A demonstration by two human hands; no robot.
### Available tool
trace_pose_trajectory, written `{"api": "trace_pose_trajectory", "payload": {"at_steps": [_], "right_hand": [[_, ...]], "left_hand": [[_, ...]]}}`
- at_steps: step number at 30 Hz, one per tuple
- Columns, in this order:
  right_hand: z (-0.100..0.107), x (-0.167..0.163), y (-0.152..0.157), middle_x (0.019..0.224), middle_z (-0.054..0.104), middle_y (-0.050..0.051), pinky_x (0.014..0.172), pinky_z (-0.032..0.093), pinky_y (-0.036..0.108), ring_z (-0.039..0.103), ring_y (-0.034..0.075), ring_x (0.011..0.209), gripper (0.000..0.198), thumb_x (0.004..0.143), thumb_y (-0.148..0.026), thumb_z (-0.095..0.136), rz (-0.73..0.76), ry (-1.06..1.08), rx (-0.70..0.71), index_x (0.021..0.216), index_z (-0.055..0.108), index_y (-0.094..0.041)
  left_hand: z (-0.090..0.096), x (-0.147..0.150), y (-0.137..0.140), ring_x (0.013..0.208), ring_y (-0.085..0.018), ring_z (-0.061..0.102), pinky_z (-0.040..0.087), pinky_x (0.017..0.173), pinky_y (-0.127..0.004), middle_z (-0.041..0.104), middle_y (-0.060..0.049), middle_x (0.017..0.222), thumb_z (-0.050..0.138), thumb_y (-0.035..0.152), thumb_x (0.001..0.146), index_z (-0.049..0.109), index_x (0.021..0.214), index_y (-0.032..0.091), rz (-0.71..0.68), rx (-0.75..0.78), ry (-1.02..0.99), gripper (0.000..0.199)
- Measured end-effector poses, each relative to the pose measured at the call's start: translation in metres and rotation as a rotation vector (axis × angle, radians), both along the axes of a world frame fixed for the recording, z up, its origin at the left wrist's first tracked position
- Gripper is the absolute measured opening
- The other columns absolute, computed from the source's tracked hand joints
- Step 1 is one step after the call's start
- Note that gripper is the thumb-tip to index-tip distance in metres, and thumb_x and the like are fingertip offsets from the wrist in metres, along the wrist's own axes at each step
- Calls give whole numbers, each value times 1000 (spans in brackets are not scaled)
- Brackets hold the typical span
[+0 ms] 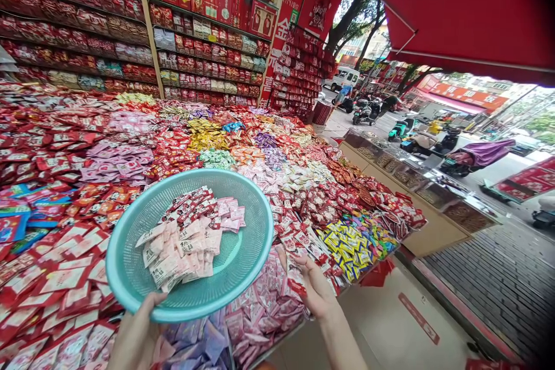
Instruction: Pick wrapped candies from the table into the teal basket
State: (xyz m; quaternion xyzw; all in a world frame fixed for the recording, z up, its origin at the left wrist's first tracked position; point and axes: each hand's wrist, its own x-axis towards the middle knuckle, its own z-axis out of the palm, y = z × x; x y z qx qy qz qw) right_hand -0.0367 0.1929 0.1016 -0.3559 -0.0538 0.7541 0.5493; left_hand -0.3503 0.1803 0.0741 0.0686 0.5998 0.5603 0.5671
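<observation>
A teal plastic basket (236, 188) with perforated sides is tilted toward me over the candy display. My left hand (136, 329) grips its near rim, thumb over the edge. Inside lie pale pink candy packets (186, 251), dark red and white packets (193, 202) and a few pink packets (232, 214). To the right of the basket, my right hand (314, 286) has its fingers closed around red and white candy packets (296, 277); how many is hidden. Below that hand spreads a heap of pink-purple packets (260, 312).
Piles of wrapped candy (117, 162) cover the wide display, with yellow packets (347, 248) near its right edge. Shelves of packaged goods (208, 40) rise behind. Covered bins (403, 176) stand on the right beside the street, where scooters (366, 110) are parked.
</observation>
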Motion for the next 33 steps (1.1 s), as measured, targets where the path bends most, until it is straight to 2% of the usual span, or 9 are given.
{"api": "trace_pose_trajectory", "payload": {"at_steps": [7, 12, 15, 18, 21, 25, 28, 30, 33], "right_hand": [[20, -13, 1, 93, 75, 9, 77, 59, 40, 70, 25, 97, 30, 69, -34, 76, 30, -63, -26, 91, 66, -17], [25, -24, -4, 91, 74, 9, 74, 59, 37, 71, 26, 92, 32, 68, -30, 73, 128, -153, -5, 95, 67, -14], [29, -23, -5, 90, 75, 9, 69, 59, 29, 72, 22, 89, 33, 68, -27, 74, 57, -131, -15, 98, 67, -14], [34, -20, -5, 87, 74, 6, 62, 57, 20, 72, 14, 80, 25, 75, -29, 71, -26, -52, -106, 94, 66, -15], [39, -24, -5, 75, 72, 3, 59, 57, 23, 70, 16, 74, 20, 74, -32, 72, -81, -27, -178, 82, 63, -17], [51, -40, -11, 84, 71, 5, 71, 58, 33, 69, 22, 85, 21, 62, -20, 75, -20, -104, -85, 79, 62, -17], [61, -52, -16, 96, 72, 3, 82, 56, 31, 68, 20, 94, 36, 56, -8, 76, 67, -183, 42, 89, 65, -18], [65, -58, -16, 96, 73, 4, 83, 55, 27, 69, 17, 92, 40, 59, -12, 81, 108, -225, 114, 95, 66, -17], [62, -66, -15, 89, 74, 6, 67, 56, 22, 71, 15, 78, 40, 67, -32, 83, 124, -295, 89, 97, 64, -15]], "left_hand": [[1, 1, 0, 62, -13, 46, 47, 48, -23, 48, 2, 68, 77, 20, 52, 51, 69, 19, -3, 3, -12, 30], [2, 2, 0, 64, -14, 50, 47, 49, -22, 53, 2, 74, 79, 21, 47, 54, 75, 20, 9, -6, -21, 38], [0, 0, 0, 64, -14, 49, 46, 48, -23, 50, 2, 70, 80, 22, 45, 52, 70, 20, -2, -7, -7, 38], [-4, -1, 0, 63, -14, 47, 46, 47, -24, 49, 2, 68, 80, 23, 44, 51, 68, 20, -4, -2, -6, 38], [-5, -1, 1, 63, -13, 47, 47, 48, -24, 52, 2, 71, 81, 23, 43, 53, 72, 20, -4, 0, -12, 40], [-2, 0, 1, 63, -13, 48, 48, 49, -24, 53, 3, 71, 82, 25, 41, 53, 74, 20, -7, -12, -5, 44], [1, 0, 0, 61, -12, 47, 49, 48, -24, 54, 3, 71, 83, 25, 40, 54, 75, 19, -8, -7, -8, 46], [2, 0, 0, 60, -12, 46, 48, 48, -24, 54, 3, 70, 83, 25, 40, 54, 75, 19, -9, 1, -14, 46], [2, 0, 0, 59, -12, 46, 48, 48, -24, 54, 3, 70, 83, 25, 40, 54, 74, 19, -9, -5, -11, 45]]}}
